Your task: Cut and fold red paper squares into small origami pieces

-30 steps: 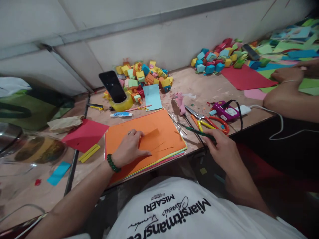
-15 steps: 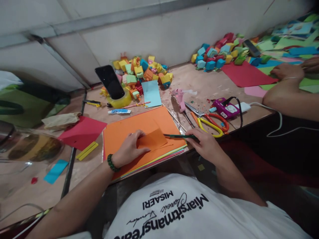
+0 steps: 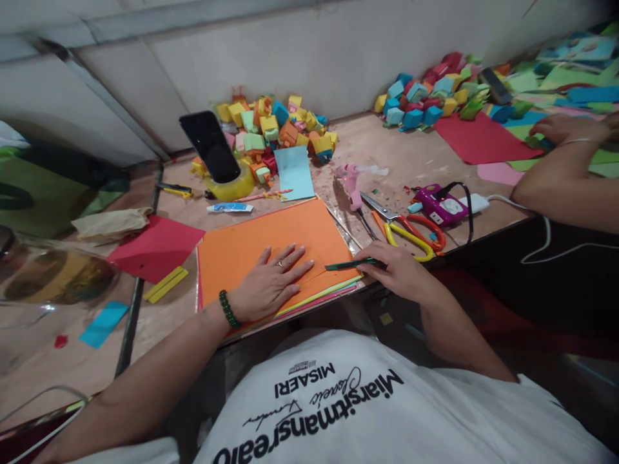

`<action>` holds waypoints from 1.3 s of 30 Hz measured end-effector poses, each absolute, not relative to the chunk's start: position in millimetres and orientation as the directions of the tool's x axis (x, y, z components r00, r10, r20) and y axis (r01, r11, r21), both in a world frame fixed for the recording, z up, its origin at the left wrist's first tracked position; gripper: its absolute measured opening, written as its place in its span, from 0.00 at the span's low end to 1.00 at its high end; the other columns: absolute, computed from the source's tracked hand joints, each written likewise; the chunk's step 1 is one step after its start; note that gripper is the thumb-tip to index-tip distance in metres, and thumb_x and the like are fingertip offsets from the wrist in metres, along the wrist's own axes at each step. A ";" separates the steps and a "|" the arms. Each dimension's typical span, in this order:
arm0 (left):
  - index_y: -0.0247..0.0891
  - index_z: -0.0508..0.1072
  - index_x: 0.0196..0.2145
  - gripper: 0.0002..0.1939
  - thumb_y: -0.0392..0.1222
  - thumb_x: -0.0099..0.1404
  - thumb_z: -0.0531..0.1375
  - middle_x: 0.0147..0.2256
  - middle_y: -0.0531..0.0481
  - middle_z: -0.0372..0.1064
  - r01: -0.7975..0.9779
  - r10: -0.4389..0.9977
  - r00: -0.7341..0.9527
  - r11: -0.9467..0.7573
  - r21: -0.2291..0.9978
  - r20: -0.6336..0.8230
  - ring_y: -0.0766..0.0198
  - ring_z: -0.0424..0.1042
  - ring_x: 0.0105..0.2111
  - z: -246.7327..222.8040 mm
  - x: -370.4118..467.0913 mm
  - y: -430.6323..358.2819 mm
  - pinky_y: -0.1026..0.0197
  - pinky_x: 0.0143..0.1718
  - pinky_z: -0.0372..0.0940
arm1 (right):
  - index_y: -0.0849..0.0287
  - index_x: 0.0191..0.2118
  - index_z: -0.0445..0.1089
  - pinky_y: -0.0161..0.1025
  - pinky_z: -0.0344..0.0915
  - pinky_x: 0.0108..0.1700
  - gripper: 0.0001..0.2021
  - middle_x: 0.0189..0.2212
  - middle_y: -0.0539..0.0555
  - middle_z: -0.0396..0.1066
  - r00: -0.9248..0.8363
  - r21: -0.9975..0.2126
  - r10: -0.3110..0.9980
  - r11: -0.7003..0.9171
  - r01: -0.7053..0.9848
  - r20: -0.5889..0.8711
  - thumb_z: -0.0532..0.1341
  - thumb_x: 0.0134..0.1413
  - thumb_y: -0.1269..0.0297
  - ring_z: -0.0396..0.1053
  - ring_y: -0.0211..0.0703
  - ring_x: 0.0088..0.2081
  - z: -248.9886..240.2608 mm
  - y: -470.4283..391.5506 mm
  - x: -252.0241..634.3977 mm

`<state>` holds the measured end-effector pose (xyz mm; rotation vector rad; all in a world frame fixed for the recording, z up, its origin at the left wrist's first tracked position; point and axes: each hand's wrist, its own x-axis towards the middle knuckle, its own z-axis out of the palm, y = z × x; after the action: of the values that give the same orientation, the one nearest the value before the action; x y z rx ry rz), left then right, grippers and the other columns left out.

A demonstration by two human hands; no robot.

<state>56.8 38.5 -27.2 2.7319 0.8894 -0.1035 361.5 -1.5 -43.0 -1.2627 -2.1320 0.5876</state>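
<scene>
Left hand (image 3: 269, 287) flatter, seemingly, on paper (image 3: 283, 227)

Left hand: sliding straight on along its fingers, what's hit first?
Probably the green tool in the right hand, its tip just ahead of the left hand; height over the orange paper is unclear.

It looks like a paper-craft workshop: beyond the hands (image 3: 268, 287), the tabletop (image 3: 360, 138) carries colourful cubes (image 3: 269, 125), a glue gun (image 3: 351, 187) and scissors (image 3: 394, 217).
</scene>
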 end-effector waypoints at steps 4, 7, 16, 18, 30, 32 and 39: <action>0.48 0.48 0.67 0.27 0.51 0.73 0.39 0.69 0.44 0.40 0.587 0.566 0.809 -0.781 0.213 -0.159 0.52 0.40 0.68 -27.6 57.6 38.1 0.39 0.63 0.38 | 0.57 0.41 0.73 0.42 0.68 0.41 0.08 0.35 0.55 0.73 -0.384 -0.660 0.890 0.444 0.606 0.246 0.57 0.61 0.65 0.71 0.44 0.38 -48.7 1.2 365.7; 0.48 0.47 0.67 0.27 0.50 0.73 0.39 0.69 0.44 0.39 0.586 0.561 0.810 -0.781 0.214 -0.168 0.53 0.40 0.68 -27.8 57.5 38.2 0.39 0.63 0.38 | 0.57 0.40 0.73 0.41 0.68 0.41 0.08 0.34 0.55 0.73 -0.388 -0.669 0.889 0.444 0.596 0.244 0.57 0.60 0.65 0.71 0.44 0.38 -49.9 2.1 367.0; 0.48 0.47 0.67 0.28 0.53 0.72 0.38 0.69 0.44 0.39 0.596 0.567 0.803 -0.768 0.233 -0.185 0.52 0.40 0.68 -26.8 58.2 37.8 0.39 0.63 0.37 | 0.56 0.39 0.73 0.41 0.69 0.39 0.08 0.34 0.55 0.71 -0.398 -0.687 0.888 0.439 0.579 0.232 0.57 0.61 0.64 0.71 0.43 0.36 -45.5 0.0 359.6; 0.49 0.47 0.67 0.29 0.55 0.72 0.38 0.69 0.45 0.39 0.596 0.567 0.803 -0.766 0.242 -0.184 0.51 0.40 0.68 -27.0 58.1 38.0 0.38 0.63 0.36 | 0.56 0.39 0.73 0.41 0.70 0.39 0.08 0.34 0.55 0.70 -0.404 -0.697 0.886 0.438 0.569 0.227 0.56 0.61 0.64 0.71 0.43 0.36 -44.7 -1.4 358.6; 0.46 0.44 0.68 0.41 0.70 0.65 0.37 0.69 0.40 0.36 0.552 0.528 0.834 -0.788 0.272 -0.163 0.45 0.39 0.68 -28.6 55.9 40.1 0.34 0.61 0.34 | 0.56 0.40 0.73 0.38 0.68 0.37 0.08 0.34 0.53 0.65 -0.412 -0.638 0.866 0.491 0.593 0.284 0.57 0.61 0.68 0.69 0.41 0.35 -41.2 -13.4 341.8; 0.46 0.44 0.68 0.41 0.70 0.65 0.36 0.69 0.41 0.36 0.554 0.530 0.832 -0.787 0.271 -0.163 0.45 0.38 0.68 -29.1 55.8 40.2 0.34 0.62 0.34 | 0.56 0.40 0.73 0.38 0.68 0.37 0.08 0.33 0.53 0.65 -0.421 -0.627 0.862 0.499 0.598 0.284 0.56 0.62 0.68 0.69 0.41 0.35 -42.4 -13.7 339.4; 0.43 0.45 0.68 0.45 0.73 0.62 0.33 0.69 0.39 0.34 0.548 0.518 0.837 -0.792 0.270 -0.179 0.43 0.37 0.68 -26.9 56.7 40.3 0.33 0.61 0.33 | 0.56 0.41 0.73 0.37 0.67 0.36 0.08 0.34 0.53 0.66 -0.423 -0.574 0.859 0.509 0.642 0.289 0.56 0.62 0.67 0.69 0.40 0.34 -40.9 -18.4 331.4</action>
<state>56.7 40.3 -26.9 2.7048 0.8060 -0.1370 331.4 -18.4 -40.9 -1.2228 -2.1994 0.5141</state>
